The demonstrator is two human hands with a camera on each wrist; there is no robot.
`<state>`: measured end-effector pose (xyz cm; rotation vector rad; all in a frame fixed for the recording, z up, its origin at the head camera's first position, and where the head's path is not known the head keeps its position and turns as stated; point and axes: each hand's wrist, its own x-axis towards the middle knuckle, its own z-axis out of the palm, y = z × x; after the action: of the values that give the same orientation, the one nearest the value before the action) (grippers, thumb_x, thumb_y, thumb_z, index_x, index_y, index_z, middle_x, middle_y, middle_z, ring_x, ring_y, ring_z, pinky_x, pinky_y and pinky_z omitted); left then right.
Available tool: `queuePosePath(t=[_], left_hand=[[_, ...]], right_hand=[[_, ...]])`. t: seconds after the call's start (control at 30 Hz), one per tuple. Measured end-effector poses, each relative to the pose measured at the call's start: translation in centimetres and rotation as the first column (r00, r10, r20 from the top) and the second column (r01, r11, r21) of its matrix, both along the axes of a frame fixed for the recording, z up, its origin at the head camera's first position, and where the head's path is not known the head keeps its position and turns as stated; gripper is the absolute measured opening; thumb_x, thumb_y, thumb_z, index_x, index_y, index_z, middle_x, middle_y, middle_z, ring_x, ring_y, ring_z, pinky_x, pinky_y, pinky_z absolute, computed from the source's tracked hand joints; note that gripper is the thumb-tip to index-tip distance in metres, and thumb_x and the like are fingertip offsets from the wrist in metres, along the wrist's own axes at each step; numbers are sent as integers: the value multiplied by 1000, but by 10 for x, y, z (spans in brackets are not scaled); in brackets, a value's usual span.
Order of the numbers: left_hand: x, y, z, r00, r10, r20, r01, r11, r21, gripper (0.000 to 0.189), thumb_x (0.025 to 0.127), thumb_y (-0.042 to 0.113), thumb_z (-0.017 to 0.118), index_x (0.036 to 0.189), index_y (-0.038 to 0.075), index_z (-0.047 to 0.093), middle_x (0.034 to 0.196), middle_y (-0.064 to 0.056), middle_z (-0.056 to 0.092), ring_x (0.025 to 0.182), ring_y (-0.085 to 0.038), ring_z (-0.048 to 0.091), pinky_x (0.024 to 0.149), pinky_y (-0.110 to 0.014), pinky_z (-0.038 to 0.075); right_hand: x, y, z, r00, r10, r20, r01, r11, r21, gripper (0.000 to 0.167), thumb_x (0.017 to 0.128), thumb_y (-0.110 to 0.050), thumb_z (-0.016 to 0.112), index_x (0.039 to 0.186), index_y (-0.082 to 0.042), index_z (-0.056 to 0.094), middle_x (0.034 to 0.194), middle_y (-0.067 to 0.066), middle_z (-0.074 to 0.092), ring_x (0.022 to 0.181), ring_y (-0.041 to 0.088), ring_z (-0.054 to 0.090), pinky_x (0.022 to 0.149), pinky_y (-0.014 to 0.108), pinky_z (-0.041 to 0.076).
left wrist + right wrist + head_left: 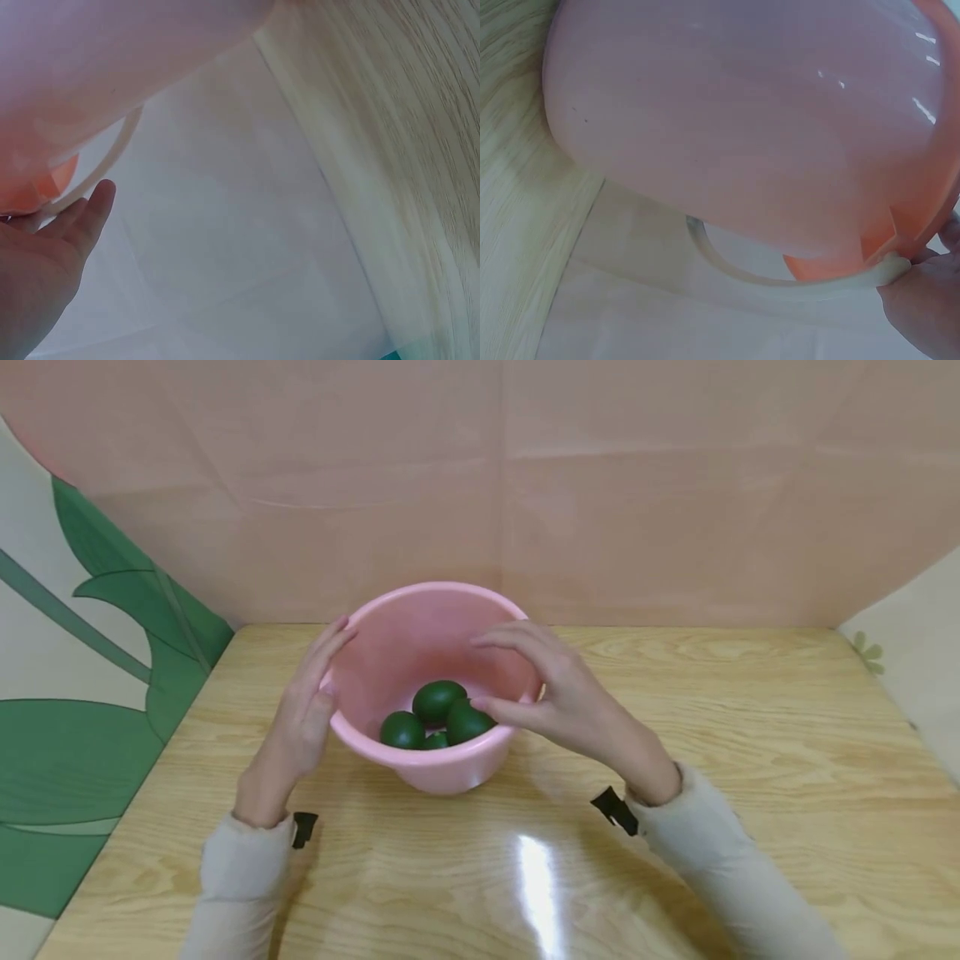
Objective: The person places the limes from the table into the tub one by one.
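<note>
A pink bucket stands on the wooden table, its mouth tilted toward me in the head view. Several smooth, dark green avocados lie in its bottom. My left hand rests against the left side of the rim, fingers extended along it. On the other side, my right hand reaches over the right rim with its fingers loosely bent above the opening. Its thumb overlaps one avocado in this view. A whitish handle hangs behind the bucket, one end beside the right hand. Neither hand grips anything.
The bucket sits near the back edge of the wooden table, close to a pink-beige wall covering. Green leaf patterns cover the left wall. Black straps stick out from both sleeve cuffs.
</note>
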<state>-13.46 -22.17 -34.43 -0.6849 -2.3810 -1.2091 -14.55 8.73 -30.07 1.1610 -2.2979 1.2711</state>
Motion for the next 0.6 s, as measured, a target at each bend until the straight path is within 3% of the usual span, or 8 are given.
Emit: queuePosePath(t=[0.4,0.5,0.6], left_hand=[[-2,-13,3,999,41,27,-41,999,-11,56,99,29,28,153,18,38,165,-5,25,153,-32,20,115,-73,18],[-2,-15,4,998,55,28,-55,998,-8,57,98,25,29,153,17,39,164,-7,27,153,-32,21,116,-71,18],[-3,-17,4,997,74,31,-74,997,-3,58,95,20,31,152,16,41,163,-9,29,152,-31,22,118,-68,18]], right_hand=[[-8,-12,1,1000,24,5,-24,1000,2,53,80,-15,82,128,-7,62,132,6,61,127,19,50,103,36,45],[-10,-14,1,999,30,11,-30,1000,6,53,80,-16,81,129,-7,61,132,5,60,117,17,54,84,30,54],[-12,-17,0,999,38,15,-38,999,8,51,82,-16,80,129,-8,61,133,5,60,110,15,55,67,26,55]])
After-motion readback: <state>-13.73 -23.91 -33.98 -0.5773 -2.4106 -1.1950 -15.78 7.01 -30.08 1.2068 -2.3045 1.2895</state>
